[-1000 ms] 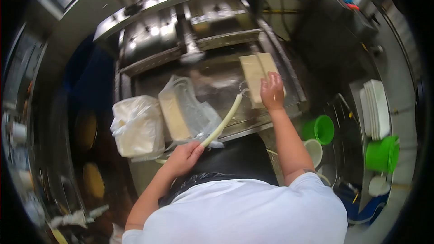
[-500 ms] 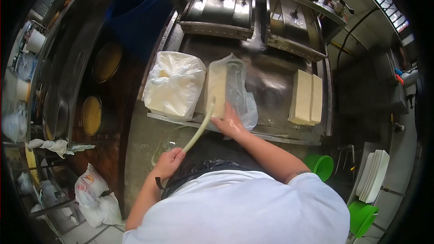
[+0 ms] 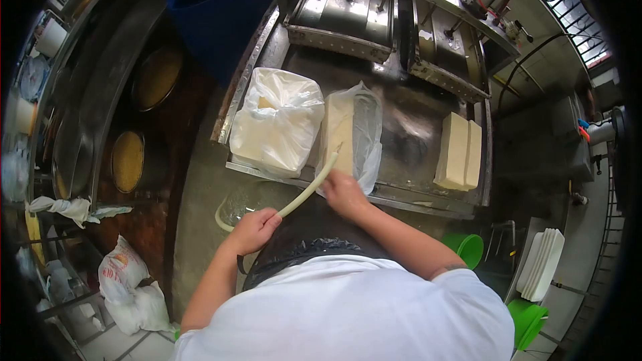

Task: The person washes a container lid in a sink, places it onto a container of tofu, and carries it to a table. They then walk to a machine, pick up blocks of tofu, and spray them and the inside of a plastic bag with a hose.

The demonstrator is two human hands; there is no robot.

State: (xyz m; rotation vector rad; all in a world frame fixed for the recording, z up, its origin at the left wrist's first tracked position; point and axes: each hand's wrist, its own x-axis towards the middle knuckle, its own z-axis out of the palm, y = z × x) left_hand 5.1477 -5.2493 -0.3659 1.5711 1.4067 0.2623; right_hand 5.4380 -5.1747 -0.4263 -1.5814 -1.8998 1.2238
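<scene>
My left hand (image 3: 257,229) is closed around a pale hose (image 3: 304,195), whose upper end lies over the front of a cream-coloured block (image 3: 338,130). A clear plastic bag (image 3: 366,140) lies along the block's right side. At the near end of that block is my right hand (image 3: 346,194), touching the block or bag; its fingers are partly hidden, and I cannot tell what they hold. Left of the block stands a larger bundle wrapped in translucent plastic (image 3: 277,124). Two more cream blocks (image 3: 458,152) stand side by side at the right of the metal table (image 3: 408,120).
Metal press trays (image 3: 340,43) with rods stand at the back of the table. A blue barrel (image 3: 217,17) is at the back left, above round containers (image 3: 127,160). White sacks (image 3: 130,287) lie lower left. Green buckets (image 3: 463,249) and white boards (image 3: 540,265) are at the right.
The view has shifted, so the table appears further right. My right hand has drawn in at the block's near end, its fingers less spread. More of the hose's lower loop shows.
</scene>
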